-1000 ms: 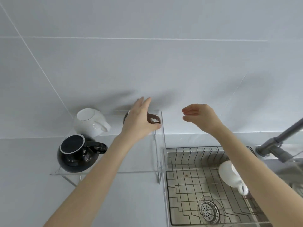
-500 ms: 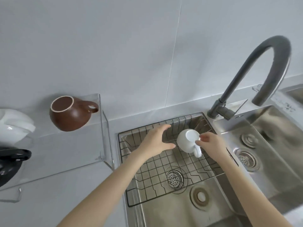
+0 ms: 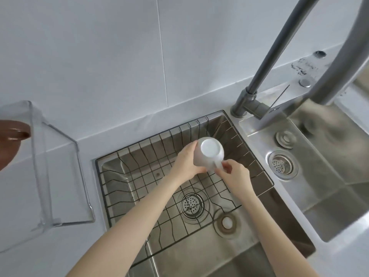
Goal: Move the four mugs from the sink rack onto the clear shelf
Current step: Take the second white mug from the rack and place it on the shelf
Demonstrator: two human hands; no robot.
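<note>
A white mug (image 3: 209,151) is held upside down, base facing me, over the black wire sink rack (image 3: 151,156). My left hand (image 3: 186,163) cups its body from the left. My right hand (image 3: 234,174) pinches its handle from the lower right. No other mug lies in the rack. The clear shelf (image 3: 58,168) stands on the counter at the left. On it, at the frame's left edge, shows part of a brown mug (image 3: 10,140); the rest of the shelf is out of view.
A tall grey faucet (image 3: 279,62) arches over the sink's right side. The steel sink (image 3: 199,246) has a strainer drain under the rack and a second basin (image 3: 329,176) to the right. White tiled wall stands behind.
My left hand left the brown mug on the shelf. Both hands went down to the rack, closed on the white mug and raised it. The view swung right and down.
</note>
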